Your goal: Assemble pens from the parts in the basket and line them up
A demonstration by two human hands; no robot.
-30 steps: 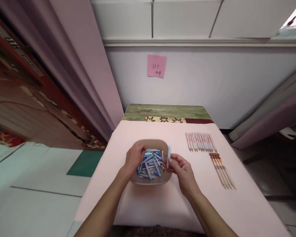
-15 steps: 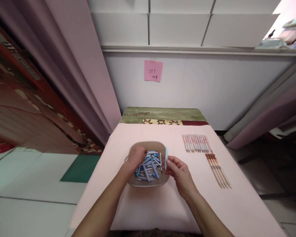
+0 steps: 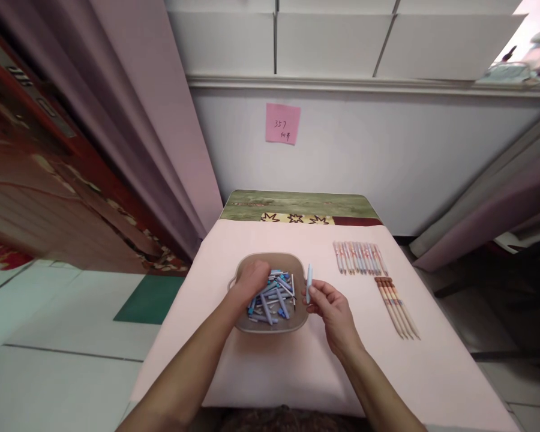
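A grey-brown plastic basin [image 3: 270,329] holds a heap of blue, lilac and white pen parts [image 3: 274,300]. Inside its left half is my left hand [image 3: 255,277], fingers curled down at the heap; its fingertips are hidden, so what they grip does not show. Just beyond the basin's right rim, my right hand [image 3: 330,306] pinches a light blue pen barrel [image 3: 309,281] between thumb and fingers. The barrel stands nearly upright.
Right of the basin, a row of several slim patterned pens [image 3: 360,258] lies on the pink-covered table [image 3: 297,366]. Several pale pens with brown tops [image 3: 396,306] lie nearer me. A pink note [image 3: 282,123] is stuck on the wall behind.
My right hand, with the light blue barrel, has shifted slightly right, away from the basin rim. My left hand stays in the basin, a little further over the heap. The camera view has tilted slightly.
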